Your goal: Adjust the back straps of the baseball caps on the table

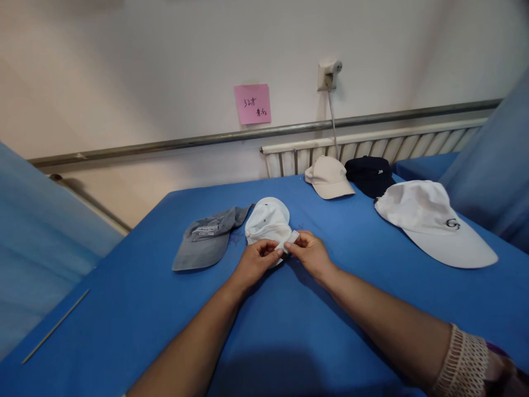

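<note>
A pale, whitish baseball cap (266, 219) lies on the blue table in front of me, its brim pointing away toward the wall. My left hand (259, 262) pinches the cap's back strap near its nearer edge. On the strap's other end, my right hand (311, 253) is closed, with a small white end piece showing between thumb and fingers. The fingers partly hide the strap and the cap's near edge. Just left of this cap is a grey baseball cap (209, 237) with a light patch on its front.
At the back right sit a beige cap (328, 176) and a black cap (370, 175). A large white cap (425, 215) is nearer on the right. One thin stick (55, 326) lies at the left edge of the blue table (136, 309). Behind are a radiator (372, 146) and a metal rail (185, 140).
</note>
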Available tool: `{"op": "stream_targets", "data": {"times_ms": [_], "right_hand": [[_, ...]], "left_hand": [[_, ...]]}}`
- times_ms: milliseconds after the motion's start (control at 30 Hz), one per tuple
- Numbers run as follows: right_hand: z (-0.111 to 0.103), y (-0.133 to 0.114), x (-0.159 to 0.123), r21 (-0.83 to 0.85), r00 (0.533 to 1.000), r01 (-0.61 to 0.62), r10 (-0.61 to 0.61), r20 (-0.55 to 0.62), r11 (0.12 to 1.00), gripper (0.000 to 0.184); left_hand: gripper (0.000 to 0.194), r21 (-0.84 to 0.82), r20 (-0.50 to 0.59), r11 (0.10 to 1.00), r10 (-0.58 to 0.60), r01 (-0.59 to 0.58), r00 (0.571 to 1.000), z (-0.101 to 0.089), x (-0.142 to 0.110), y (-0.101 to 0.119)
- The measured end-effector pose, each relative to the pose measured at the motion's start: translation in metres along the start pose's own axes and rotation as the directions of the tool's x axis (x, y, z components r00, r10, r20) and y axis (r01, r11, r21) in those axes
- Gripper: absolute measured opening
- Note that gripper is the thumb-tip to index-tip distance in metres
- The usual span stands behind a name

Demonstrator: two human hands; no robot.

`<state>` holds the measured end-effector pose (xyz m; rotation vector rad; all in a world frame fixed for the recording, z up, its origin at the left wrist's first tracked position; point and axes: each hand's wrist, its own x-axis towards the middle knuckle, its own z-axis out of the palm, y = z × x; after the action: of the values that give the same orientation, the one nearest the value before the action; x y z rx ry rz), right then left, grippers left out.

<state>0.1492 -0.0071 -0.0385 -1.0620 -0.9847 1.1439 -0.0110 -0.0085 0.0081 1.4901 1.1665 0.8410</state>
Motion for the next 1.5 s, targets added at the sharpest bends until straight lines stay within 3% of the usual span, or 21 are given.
{"op": "stream_targets", "data": {"times_ms": [433, 933, 1267, 1500], "right_hand": [[0.003, -0.006, -0.003, 0.039, 0.999, -0.036, 0.036, 0.004, 0.999, 0.026], [0.004, -0.008, -0.001, 0.022, 0.998, -0.038, 0.037, 0.051, 0.999, 0.029], [0.004, -0.015, -0.004, 0.308, 0.979, -0.202, 0.197, 0.046, 0.93, 0.038], [0.005, -0.013, 0.0, 0.183, 0.993, -0.112, 0.115, -0.008, 0.977, 0.033]], "left_hand": [[0.035, 0.058, -0.036, 0.998, -0.007, 0.009, 0.999, 0.004, 0.003, 0.0], [0.028, 0.275, -0.106, 0.962, 0.03, 0.0, 0.994, 0.011, -0.001, 0.01], [0.026, 0.266, -0.117, 0.964, 0.051, -0.018, 0.992, 0.008, 0.001, 0.005], [0.031, 0.266, -0.055, 0.963, 0.058, -0.041, 0.997, 0.006, -0.002, 0.008]]}}
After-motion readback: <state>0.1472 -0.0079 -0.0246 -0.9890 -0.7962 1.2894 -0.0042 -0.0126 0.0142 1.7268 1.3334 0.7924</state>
